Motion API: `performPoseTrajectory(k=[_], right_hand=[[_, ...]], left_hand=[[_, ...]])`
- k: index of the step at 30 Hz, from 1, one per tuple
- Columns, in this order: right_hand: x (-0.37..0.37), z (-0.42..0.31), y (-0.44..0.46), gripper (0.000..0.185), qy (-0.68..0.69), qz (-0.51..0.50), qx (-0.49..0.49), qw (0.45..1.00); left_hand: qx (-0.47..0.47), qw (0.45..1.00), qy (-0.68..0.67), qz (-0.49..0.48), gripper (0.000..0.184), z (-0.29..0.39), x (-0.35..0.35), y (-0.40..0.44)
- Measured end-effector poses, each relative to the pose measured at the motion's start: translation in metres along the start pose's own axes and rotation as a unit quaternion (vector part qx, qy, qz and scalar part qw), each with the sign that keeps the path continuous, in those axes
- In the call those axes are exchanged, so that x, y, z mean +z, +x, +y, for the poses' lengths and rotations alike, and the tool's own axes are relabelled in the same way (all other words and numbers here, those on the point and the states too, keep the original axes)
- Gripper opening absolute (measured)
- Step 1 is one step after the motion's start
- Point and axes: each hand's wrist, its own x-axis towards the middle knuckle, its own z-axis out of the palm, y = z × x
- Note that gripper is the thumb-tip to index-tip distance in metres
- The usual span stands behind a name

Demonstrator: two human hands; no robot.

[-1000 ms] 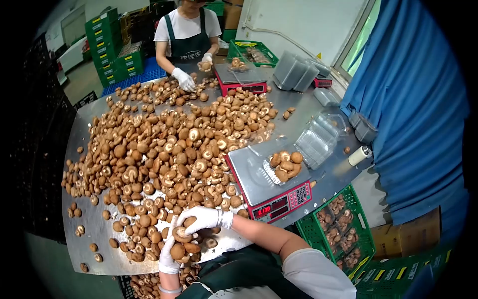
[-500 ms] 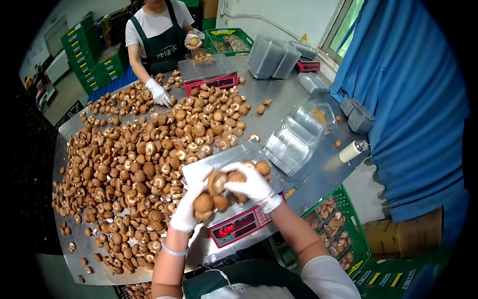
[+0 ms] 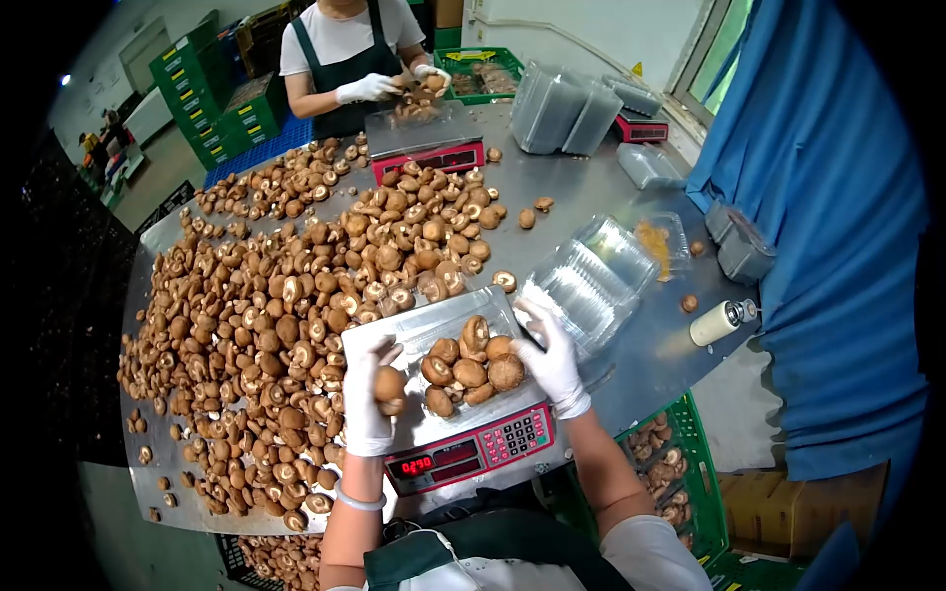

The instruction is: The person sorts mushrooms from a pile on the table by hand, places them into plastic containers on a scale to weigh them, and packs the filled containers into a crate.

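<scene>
My left hand, white-gloved, holds a brown mushroom at the left side of the near scale. Opposite it, my right hand, also gloved, has its fingers apart and nothing in them, at the scale's right edge. Between the hands, a clear tray filled with several mushrooms rests on the scale's metal plate. The red scale front shows 0.290 on its display. A large mushroom pile lies left of the scale.
Across the table, a person holds mushrooms over a second scale. Clear lidded containers lie right of the near scale, near a white bottle. A green crate stands below the right edge; blue curtain beyond.
Both hands moved from the pile to the scale and then apart. Mushrooms they held now lie in the tray; one stays in my left hand. The display went from 0.130 to 0.290.
</scene>
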Motion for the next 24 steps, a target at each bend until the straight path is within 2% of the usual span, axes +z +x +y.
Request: performPoseTrajectory(k=[2,4,6,8,9,10,12,13,14,16,17,18,20,21,22,23,24], right_hand=[[-0.008,-0.001,0.005,0.043,0.034,0.044,-0.003,0.998],[-0.020,0.005,0.007,0.040,0.053,0.048,0.007,0.997],[-0.025,0.007,0.010,0.041,0.038,0.046,-0.011,0.998],[-0.026,0.002,0.015,0.045,0.049,-0.005,-0.019,0.999],[-0.025,-0.003,0.018,0.049,0.029,-0.039,-0.017,0.999],[-0.020,0.000,0.024,0.049,0.032,-0.048,-0.017,0.998],[-0.011,0.005,0.035,0.051,-0.063,-0.089,-0.124,0.986],[-0.007,0.001,0.042,0.052,-0.099,-0.121,-0.112,0.981],[0.001,0.007,0.048,0.052,-0.100,-0.124,-0.116,0.981],[0.020,0.036,0.060,0.053,-0.207,-0.096,-0.058,0.972],[0.028,0.046,0.063,0.056,-0.260,-0.095,-0.029,0.960],[0.032,0.050,0.070,0.058,-0.220,-0.127,0.012,0.967],[0.041,0.067,0.082,0.058,0.006,-0.155,0.155,0.976],[0.038,0.061,0.083,0.058,0.004,-0.155,0.152,0.976],[0.033,0.045,0.084,0.057,0.146,-0.133,0.177,0.964],[0.029,0.031,0.085,0.057,0.286,-0.108,0.198,0.931],[0.024,0.023,0.083,0.057,0.284,-0.109,0.196,0.932]], left_hand=[[0.012,0.992,-0.104,0.063,0.049,-0.008,-0.027,0.000],[0.000,0.979,-0.183,0.084,0.054,-0.009,-0.057,-0.012],[0.010,0.978,-0.203,0.052,0.059,-0.006,-0.076,-0.033],[0.007,0.981,-0.174,0.089,0.060,-0.004,-0.081,-0.056],[0.011,0.986,-0.156,0.059,0.059,-0.006,-0.092,-0.063],[0.010,0.983,-0.171,0.065,0.049,-0.009,-0.098,-0.069],[0.016,0.990,-0.132,0.042,0.037,-0.014,-0.101,-0.081],[0.004,0.992,-0.120,0.049,0.029,-0.012,-0.097,-0.085],[-0.022,0.990,-0.135,0.038,0.028,-0.014,-0.095,-0.087],[0.003,0.998,-0.064,0.016,0.030,-0.024,-0.090,-0.088],[-0.022,0.998,-0.063,0.015,0.031,-0.025,-0.084,-0.090],[-0.032,0.999,-0.044,0.006,0.026,-0.030,-0.079,-0.090],[-0.036,0.998,0.007,-0.048,0.024,-0.045,-0.079,-0.089],[-0.074,0.997,-0.008,-0.032,0.025,-0.049,-0.072,-0.091],[-0.126,0.991,-0.037,-0.036,0.029,-0.049,-0.067,-0.091],[-0.137,0.990,-0.013,-0.042,0.032,-0.052,-0.065,-0.090],[-0.149,0.988,0.010,-0.048,0.035,-0.055,-0.062,-0.089]])
